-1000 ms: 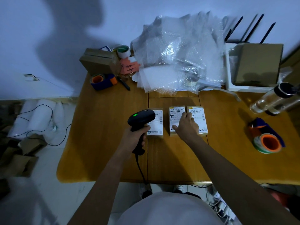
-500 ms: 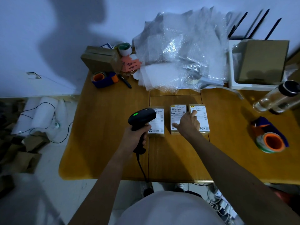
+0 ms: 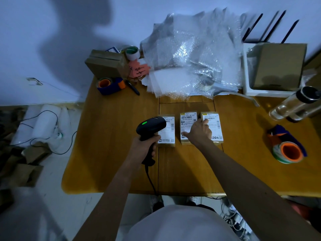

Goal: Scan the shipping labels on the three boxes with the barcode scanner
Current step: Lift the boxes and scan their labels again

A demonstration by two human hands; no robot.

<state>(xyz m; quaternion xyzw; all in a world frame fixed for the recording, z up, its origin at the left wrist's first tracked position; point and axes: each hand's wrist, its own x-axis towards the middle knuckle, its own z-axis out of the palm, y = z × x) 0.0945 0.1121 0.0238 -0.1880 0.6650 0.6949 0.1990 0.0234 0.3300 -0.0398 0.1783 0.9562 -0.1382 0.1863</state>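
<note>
Wooden table (image 3: 112, 136), head view. Three small boxes w/ white shipping labels lie flat in a row near table centre, side by side, narrow gaps btwn them: left box (image 3: 167, 136), middle box (image 3: 186, 119), right box (image 3: 216, 126). Left hand (image 3: 145, 150) clenched around handle of black barcode scanner (image 3: 150, 127); scanner head sits over the left part of left box, covering part of its label, green light lit on top. Whether scanner head touches the box: cannot tell. Scanner cable (image 3: 151, 181) drops from handle base over the table's near edge. Right hand (image 3: 198, 132) open, grasping nothing; palm down over the gap btwn middle and right boxes, fingertips (image 3: 205, 121) on the upper part of right box's label, thumb across the lower part of middle box. Barcodes visible along top of middle and right labels; "20" printed at lower edge of right label. Rest of table: bubble wrap pile (image 3: 191, 56) at far edge, behind the boxes; brown carton (image 3: 106, 64) at far left w/ tape dispenser (image 3: 109, 84) and black pen (image 3: 132, 87) just in front; white tray (image 3: 246, 80) at far right holding a cardboard box (image 3: 278, 65); clear bottle (image 3: 293, 103) lying on its side near right edge; second tape roll (image 3: 288, 151) w/ orange core, well apart from the boxes, right side.
</note>
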